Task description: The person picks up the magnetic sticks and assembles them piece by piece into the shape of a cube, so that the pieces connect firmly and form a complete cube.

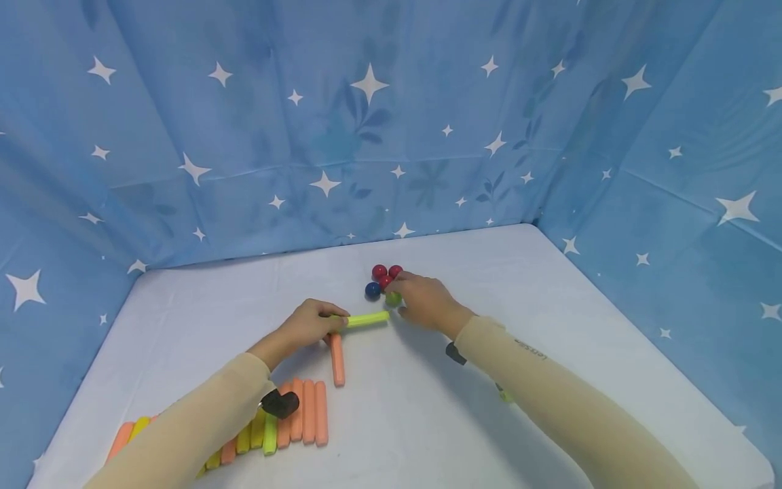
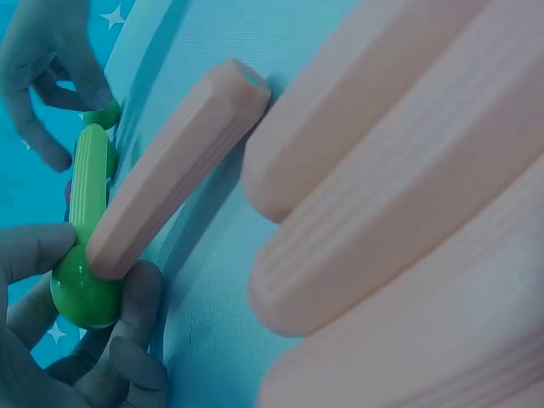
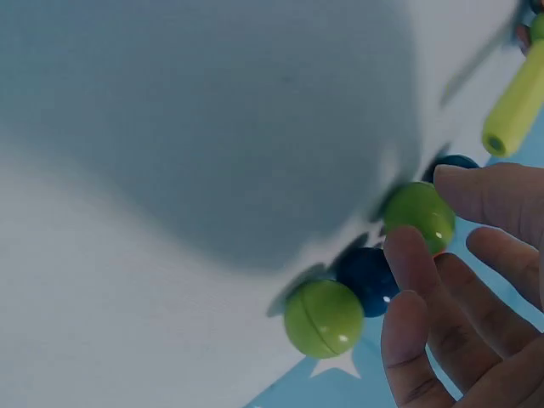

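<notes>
The table [image 1: 550, 326] lies bare at the right and far left. Balls [image 1: 383, 277] cluster at far centre, just past the right hand [image 1: 424, 299]. A row of sticks [image 1: 293, 414] fills the near left; one orange stick [image 1: 337, 360] lies between, under the left hand [image 1: 308, 324].

Head view: high, looks forward and down over whole table [image 1: 427, 421], both arms in shot. Left wrist view: very near tabletop, faces along orange sticks [image 2: 399, 212]. Right wrist view: close, tilted. All three share yellow-green stick [image 1: 366, 318] [image 2: 88, 178] [image 3: 518, 102]
</notes>
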Demonstrator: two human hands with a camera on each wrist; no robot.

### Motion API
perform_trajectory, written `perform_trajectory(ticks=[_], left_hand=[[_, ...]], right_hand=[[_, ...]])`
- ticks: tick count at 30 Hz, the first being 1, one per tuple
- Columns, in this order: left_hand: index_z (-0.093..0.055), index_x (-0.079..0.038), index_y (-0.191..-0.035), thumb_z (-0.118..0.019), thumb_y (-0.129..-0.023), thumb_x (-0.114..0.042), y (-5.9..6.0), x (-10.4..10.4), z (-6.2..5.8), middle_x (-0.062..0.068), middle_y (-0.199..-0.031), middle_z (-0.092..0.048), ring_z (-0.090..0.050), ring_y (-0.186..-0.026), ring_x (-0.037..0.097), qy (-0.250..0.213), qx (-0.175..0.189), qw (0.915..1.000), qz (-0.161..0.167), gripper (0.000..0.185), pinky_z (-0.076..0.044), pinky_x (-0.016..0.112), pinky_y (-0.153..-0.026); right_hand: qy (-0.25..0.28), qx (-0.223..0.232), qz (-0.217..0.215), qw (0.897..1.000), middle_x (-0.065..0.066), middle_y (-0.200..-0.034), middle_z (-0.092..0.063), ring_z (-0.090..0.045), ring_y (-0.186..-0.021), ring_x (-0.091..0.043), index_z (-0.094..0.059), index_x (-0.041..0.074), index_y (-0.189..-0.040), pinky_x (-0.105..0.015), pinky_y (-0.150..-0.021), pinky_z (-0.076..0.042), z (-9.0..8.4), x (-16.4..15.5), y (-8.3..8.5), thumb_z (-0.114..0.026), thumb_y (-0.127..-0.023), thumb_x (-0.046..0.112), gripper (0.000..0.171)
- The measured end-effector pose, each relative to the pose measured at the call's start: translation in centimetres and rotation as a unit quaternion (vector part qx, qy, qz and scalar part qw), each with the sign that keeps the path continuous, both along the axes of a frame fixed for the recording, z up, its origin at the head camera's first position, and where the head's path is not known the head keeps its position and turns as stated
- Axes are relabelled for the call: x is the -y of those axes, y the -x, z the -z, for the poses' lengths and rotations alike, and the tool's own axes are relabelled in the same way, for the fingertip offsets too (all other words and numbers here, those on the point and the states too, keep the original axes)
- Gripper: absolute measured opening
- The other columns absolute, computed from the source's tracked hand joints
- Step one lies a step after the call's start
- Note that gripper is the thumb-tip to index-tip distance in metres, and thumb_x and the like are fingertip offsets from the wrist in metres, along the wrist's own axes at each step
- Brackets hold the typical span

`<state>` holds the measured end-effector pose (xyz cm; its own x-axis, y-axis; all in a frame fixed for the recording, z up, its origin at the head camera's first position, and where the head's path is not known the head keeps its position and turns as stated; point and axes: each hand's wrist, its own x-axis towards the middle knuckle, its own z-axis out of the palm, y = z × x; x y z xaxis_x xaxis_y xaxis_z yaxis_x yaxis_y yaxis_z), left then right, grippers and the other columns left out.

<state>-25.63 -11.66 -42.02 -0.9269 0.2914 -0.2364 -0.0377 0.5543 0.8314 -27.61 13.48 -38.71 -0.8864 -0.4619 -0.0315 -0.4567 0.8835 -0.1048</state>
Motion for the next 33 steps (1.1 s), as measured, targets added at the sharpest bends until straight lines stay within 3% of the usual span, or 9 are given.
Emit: perform_trajectory(ticks=[5,12,17,23,28,31,33], left_hand=[[-0.073,-0.009,-0.123,-0.065,-0.099,-0.026,0.1,0.3,0.2,0.005,-0.095,-0.069,-0.064,-0.073,0.017,-0.009,0.006,0.9996,-0.027,0.030,-0.045,0.032,-0.061],[-0.073,-0.010,-0.125,-0.064,-0.100,-0.027,0.0,0.1,0.1,0.005,-0.099,-0.068,-0.063,-0.072,0.016,0.002,0.004,0.9994,-0.035,0.031,-0.044,0.032,-0.060],[-0.073,-0.010,-0.125,-0.064,-0.100,-0.027,-0.1,-0.1,-0.1,0.005,-0.096,-0.067,-0.062,-0.072,0.016,0.007,0.000,0.9995,-0.030,0.031,-0.044,0.032,-0.060],[-0.073,-0.011,-0.124,-0.064,-0.101,-0.026,-0.2,-0.3,-0.1,0.005,-0.095,-0.066,-0.060,-0.071,0.016,0.008,0.000,0.9994,-0.034,0.030,-0.043,0.031,-0.059],[-0.069,-0.009,-0.129,-0.067,-0.099,-0.027,0.0,-0.2,-0.3,0.007,-0.104,-0.066,-0.064,-0.073,0.017,0.012,0.003,0.9995,-0.029,0.035,-0.046,0.034,-0.061],[-0.065,-0.005,-0.131,-0.069,-0.096,-0.026,0.2,0.2,-0.4,0.008,-0.105,-0.068,-0.068,-0.074,0.019,-0.001,0.004,0.9998,-0.021,0.041,-0.047,0.034,-0.062],[-0.064,-0.003,-0.130,-0.071,-0.095,-0.025,0.5,0.4,-0.4,0.008,-0.100,-0.071,-0.070,-0.075,0.020,-0.011,0.009,0.9997,-0.022,0.042,-0.046,0.033,-0.060]], right_hand=[[0.000,0.000,0.006,1.000,-0.002,-0.133,-0.061,-0.058,-0.125,-0.022,-0.067,0.018,-0.133,-0.045,-0.100,-0.049,0.5,-0.4,0.2,-0.080,-0.088,0.016,0.047],[-0.003,-0.029,0.004,1.000,0.001,-0.109,-0.068,-0.063,-0.101,-0.017,-0.071,0.016,-0.125,-0.038,-0.090,-0.053,0.7,-0.7,0.2,-0.081,-0.088,0.020,0.038],[-0.016,-0.004,0.019,1.000,0.003,-0.090,-0.069,-0.060,-0.080,-0.014,-0.074,0.016,-0.118,-0.034,-0.075,-0.053,1.2,-0.9,0.4,-0.080,-0.089,0.024,0.031],[-0.013,0.004,0.023,1.000,0.004,-0.083,-0.067,-0.059,-0.076,-0.014,-0.074,0.016,-0.116,-0.034,-0.072,-0.051,1.7,-1.2,0.4,-0.081,-0.088,0.025,0.030],[-0.025,-0.010,0.028,0.999,0.005,-0.084,-0.066,-0.058,-0.075,-0.014,-0.072,0.018,-0.113,-0.033,-0.071,-0.051,1.4,-1.2,0.1,-0.081,-0.087,0.032,0.031],[-0.034,-0.032,0.005,0.999,0.007,-0.079,-0.063,-0.056,-0.071,-0.012,-0.071,0.020,-0.102,-0.030,-0.068,-0.049,0.7,-0.5,-0.7,-0.079,-0.088,0.037,0.024],[-0.040,-0.051,-0.043,0.997,0.009,-0.079,-0.062,-0.055,-0.070,-0.010,-0.070,0.022,-0.097,-0.026,-0.066,-0.048,0.4,0.3,-1.8,-0.076,-0.089,0.038,0.019]])
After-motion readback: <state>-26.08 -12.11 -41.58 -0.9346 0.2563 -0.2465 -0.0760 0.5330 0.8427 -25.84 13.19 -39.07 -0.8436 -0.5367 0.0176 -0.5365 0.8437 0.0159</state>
